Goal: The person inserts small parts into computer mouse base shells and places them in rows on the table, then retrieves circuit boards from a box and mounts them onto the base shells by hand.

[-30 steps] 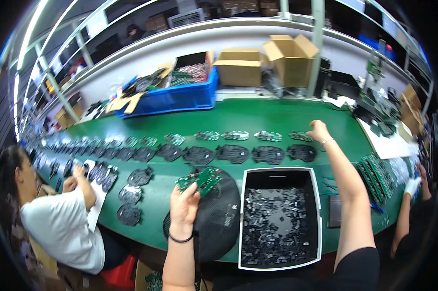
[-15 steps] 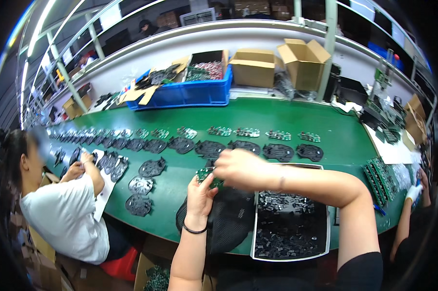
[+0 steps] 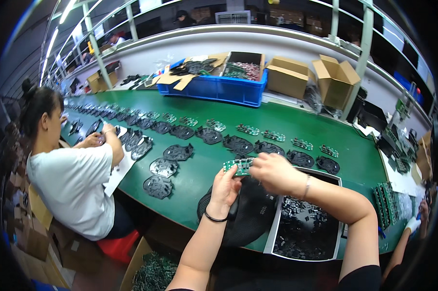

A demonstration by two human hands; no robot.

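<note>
My left hand [image 3: 225,190] is closed on one end of a small green circuit board [image 3: 232,166], thumb on top, above the near side of the bench. At the board's right end is my right hand [image 3: 278,173], fingers pinched together; what they hold, if anything, is hidden. Below my right forearm lies a white-rimmed tray [image 3: 273,237] of small black parts [image 3: 304,228]. Black mesh cloth [image 3: 250,216] lies under my left hand. Beyond my hands runs a row of black plastic shells [image 3: 238,144], with a row of green circuit boards [image 3: 273,136] behind it.
A co-worker in a white shirt [image 3: 73,179] handles shells at the left. A blue bin [image 3: 214,89] and open cartons [image 3: 287,77] stand at the back. Stacked circuit boards [image 3: 385,203] are at the right, near another person's gloved hand [image 3: 413,224]. A carton of boards [image 3: 153,274] sits below the bench.
The view has swung, so the scene appears farther right. My right hand has shifted from over the board to its right end, leaving more of the board visible in my left hand.
</note>
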